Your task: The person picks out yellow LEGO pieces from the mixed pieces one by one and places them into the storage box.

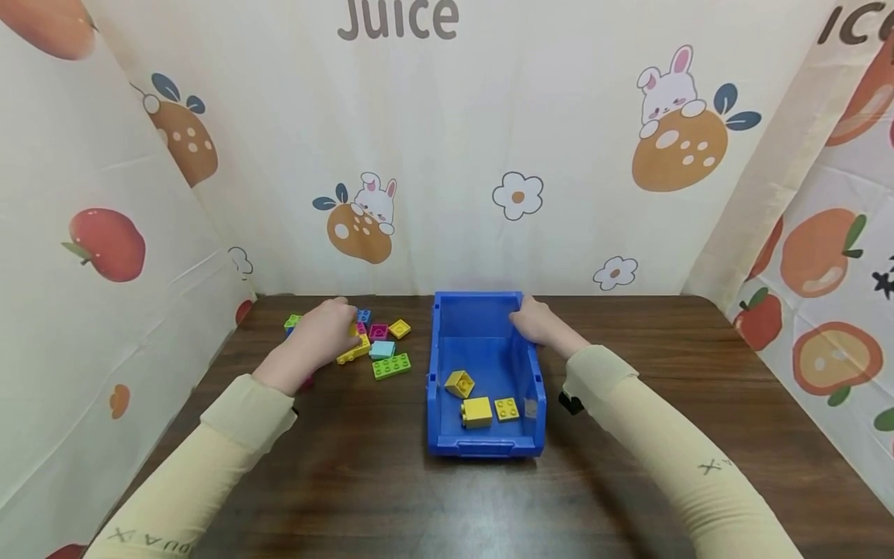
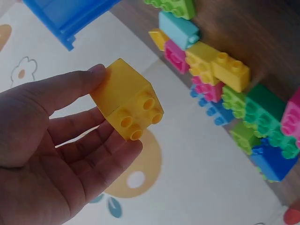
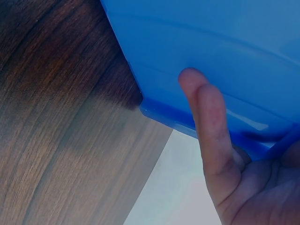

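My left hand (image 1: 323, 335) pinches a yellow brick (image 2: 123, 88) between thumb and fingers, its studs facing away from the palm in the left wrist view. Below and around that hand lies a loose group of bricks: a long light green one (image 1: 392, 366), a pale blue one (image 1: 382, 350), a magenta one (image 1: 379, 332) and several others, partly hidden by the hand. My right hand (image 1: 536, 320) grips the far right rim of a blue bin (image 1: 433, 388); in the right wrist view, fingers (image 3: 213, 117) lie against its outer wall. Three yellow bricks (image 1: 477, 412) are inside the bin.
Everything stands on a dark wooden table (image 1: 335, 481). A printed curtain (image 1: 447, 140) hangs just behind its far edge and along both sides. Dark green and blue bricks (image 2: 276, 161) lie at the group's far end.
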Tool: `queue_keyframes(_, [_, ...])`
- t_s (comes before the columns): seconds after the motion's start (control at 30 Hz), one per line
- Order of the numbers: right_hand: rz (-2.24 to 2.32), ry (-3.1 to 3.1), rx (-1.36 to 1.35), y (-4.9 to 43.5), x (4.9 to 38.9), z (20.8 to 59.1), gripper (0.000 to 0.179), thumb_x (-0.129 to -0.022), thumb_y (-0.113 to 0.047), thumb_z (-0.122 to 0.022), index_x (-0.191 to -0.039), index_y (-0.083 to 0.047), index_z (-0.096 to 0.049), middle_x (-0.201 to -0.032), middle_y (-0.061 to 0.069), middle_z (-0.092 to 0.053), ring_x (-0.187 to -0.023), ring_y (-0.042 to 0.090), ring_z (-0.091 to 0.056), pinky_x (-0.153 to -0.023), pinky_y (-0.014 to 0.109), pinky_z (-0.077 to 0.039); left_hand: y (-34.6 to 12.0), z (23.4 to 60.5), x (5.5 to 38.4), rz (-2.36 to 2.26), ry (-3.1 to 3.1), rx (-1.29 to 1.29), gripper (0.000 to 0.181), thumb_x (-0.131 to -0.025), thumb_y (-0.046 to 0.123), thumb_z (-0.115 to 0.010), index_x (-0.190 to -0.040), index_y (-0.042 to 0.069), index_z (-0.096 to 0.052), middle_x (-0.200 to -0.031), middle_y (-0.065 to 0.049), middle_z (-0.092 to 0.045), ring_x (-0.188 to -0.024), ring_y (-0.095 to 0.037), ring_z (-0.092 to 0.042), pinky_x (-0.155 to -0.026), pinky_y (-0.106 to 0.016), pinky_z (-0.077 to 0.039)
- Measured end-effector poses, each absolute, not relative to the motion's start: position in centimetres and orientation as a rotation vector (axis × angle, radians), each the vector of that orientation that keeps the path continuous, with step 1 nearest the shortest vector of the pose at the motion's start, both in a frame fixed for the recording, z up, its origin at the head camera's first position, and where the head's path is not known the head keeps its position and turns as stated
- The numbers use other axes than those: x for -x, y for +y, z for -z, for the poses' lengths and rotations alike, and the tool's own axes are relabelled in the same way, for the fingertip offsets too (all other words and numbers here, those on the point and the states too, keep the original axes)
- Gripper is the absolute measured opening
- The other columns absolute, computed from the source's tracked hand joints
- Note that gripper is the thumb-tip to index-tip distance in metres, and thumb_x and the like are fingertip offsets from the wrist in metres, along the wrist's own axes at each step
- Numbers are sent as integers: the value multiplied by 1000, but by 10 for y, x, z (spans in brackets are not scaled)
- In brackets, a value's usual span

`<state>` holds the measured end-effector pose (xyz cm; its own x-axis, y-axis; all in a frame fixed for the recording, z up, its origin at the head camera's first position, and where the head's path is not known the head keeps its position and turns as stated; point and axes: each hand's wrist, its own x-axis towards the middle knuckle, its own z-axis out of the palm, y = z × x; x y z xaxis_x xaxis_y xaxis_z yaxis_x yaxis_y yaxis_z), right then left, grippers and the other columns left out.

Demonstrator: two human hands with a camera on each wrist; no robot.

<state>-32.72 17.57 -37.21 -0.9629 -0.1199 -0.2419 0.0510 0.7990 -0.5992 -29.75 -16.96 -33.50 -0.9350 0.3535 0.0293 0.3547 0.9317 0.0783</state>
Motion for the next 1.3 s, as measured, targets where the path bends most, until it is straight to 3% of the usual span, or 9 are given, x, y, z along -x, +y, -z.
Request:
queue_keyframes(0.2, [925,2711,52,175,327,372,54,-99,-19,-32,-140,12,-18,-82,18,-50,-49,19,-56,-60,42,-56,-155,323,295,124,-3038,589,33,-79,22,-76,-100,-1,-67,-91,-12,-61,-82,-24,-59,-75,-40,-55])
queue_keyframes(0.5, [922,2721,58,176,327,371,54,-98,-20,-32,-140,13,-18,-94,26,-54,-52,21,-59,-59,43,-56,-131,307,292,113,-2996,666,41,-78,26,-78,-108,0,-66,-93,-12,-62,-84,-24,-58,-76,-36,-56])
queue_keyframes(0.87, [924,2714,57,177,327,372,54,-99,-20,-32,-141,12,-17,-102,28,-53,-53,21,-59,-60,42,-56,-100,288,286,110,-2928,817,34,-80,24,-76,-105,2,-67,-98,-11,-63,-88,-22,-60,-78,-32,-54])
queue_keyframes(1.3, [918,2717,71,177,328,372,55,-98,-19,-32,-141,12,-17,-89,23,-54,-51,20,-59,-59,42,-56,-67,287,285,81,-2868,946,36,-81,26,-75,-110,5,-68,-103,-9,-63,-93,-20,-58,-81,-29,-54])
